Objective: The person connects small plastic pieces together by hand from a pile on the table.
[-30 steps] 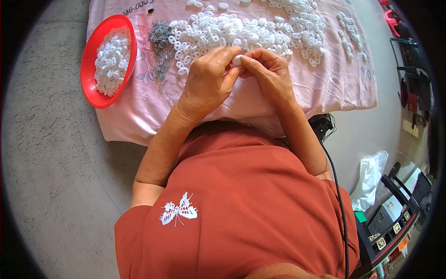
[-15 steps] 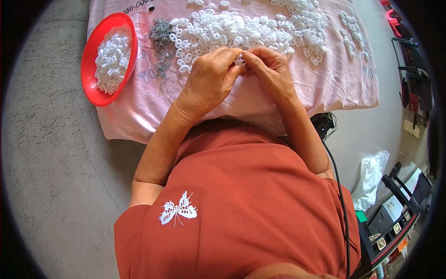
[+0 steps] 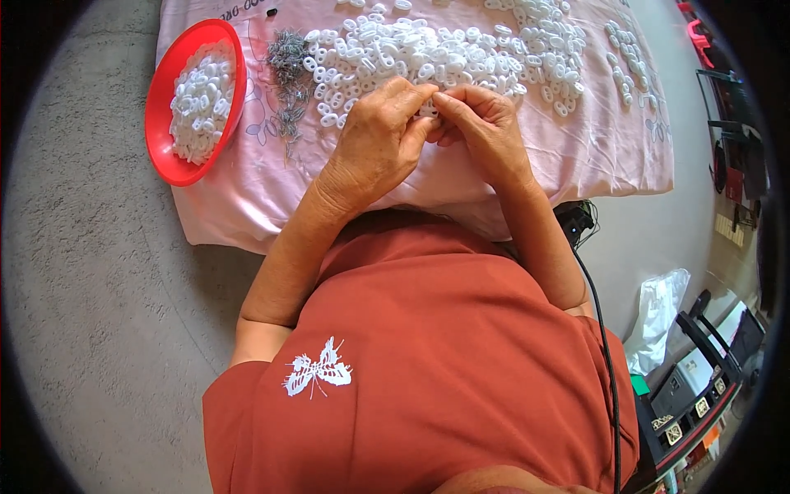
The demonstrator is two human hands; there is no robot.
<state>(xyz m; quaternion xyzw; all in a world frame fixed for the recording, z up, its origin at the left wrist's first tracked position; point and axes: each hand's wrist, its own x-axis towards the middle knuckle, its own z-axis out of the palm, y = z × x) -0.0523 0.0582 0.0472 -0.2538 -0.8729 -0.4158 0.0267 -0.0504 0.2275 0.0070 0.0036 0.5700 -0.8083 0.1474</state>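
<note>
Over the near edge of the white heap, my two hands meet fingertip to fingertip. My left hand [image 3: 377,140] pinches a small white oval plastic piece [image 3: 428,109] with holes, held between thumb and forefinger. My right hand [image 3: 487,132] is closed in a pinch against the same piece; its fingertips hide whatever else they hold. Just beyond the hands spreads a heap of similar white oval pieces [image 3: 420,53]. Left of that heap lies a pile of thin grey metal pins [image 3: 288,58], some scattered toward me.
A red bowl [image 3: 154,123] full of white pieces sits at the table's left edge. Pink cloth [image 3: 576,156] covers the table. More white pieces [image 3: 625,58] lie at the far right. A black cable [image 3: 605,346] hangs along my right side, near a white plastic bag [image 3: 658,317].
Both hands keep the same pinch at the white piece, with only slight finger movement. The whole view has shifted a little.
</note>
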